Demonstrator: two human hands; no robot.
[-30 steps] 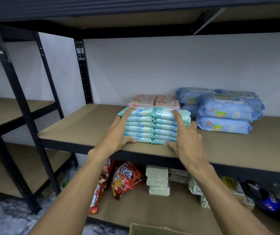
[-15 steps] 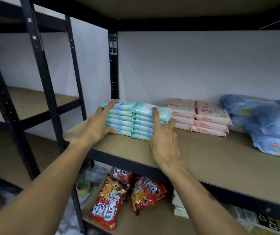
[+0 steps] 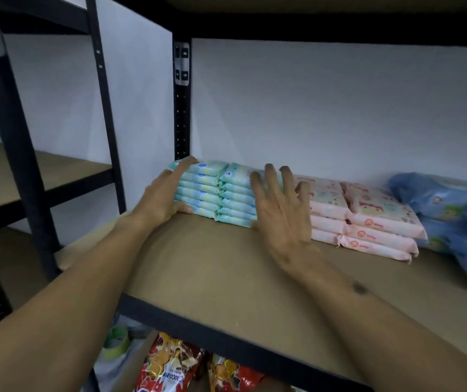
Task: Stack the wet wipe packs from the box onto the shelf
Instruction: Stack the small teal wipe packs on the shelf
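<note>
Nearest, below the front rail, red snack bags [image 3: 164,369] lie on a lower level. Above them the brown board of the shelf [image 3: 226,273] runs back bare to the hands.

The left hand [image 3: 161,193] lies wide against the left end of the teal wet wipe packs [image 3: 207,193], fingers straight up its side to the top pack, thumb low by the bottom one. The right hand [image 3: 280,210] is wide too, fingers spread and straight over the right end. Whether it presses there or only hovers, I cannot tell.

The packs stand in two columns side by side at the far left of the shelf, close to the upright post [image 3: 182,108].

They look like soft, glossy film pouches, light singly but heavy as a block. Such a pile would likely slide layer on layer and sag if lifted from the middle. Better to squeeze it from both ends, low down, and push instead of lifting.

Right of them, just beside, sit pink packs [image 3: 373,219], then larger blue packs [image 3: 447,199].
</note>
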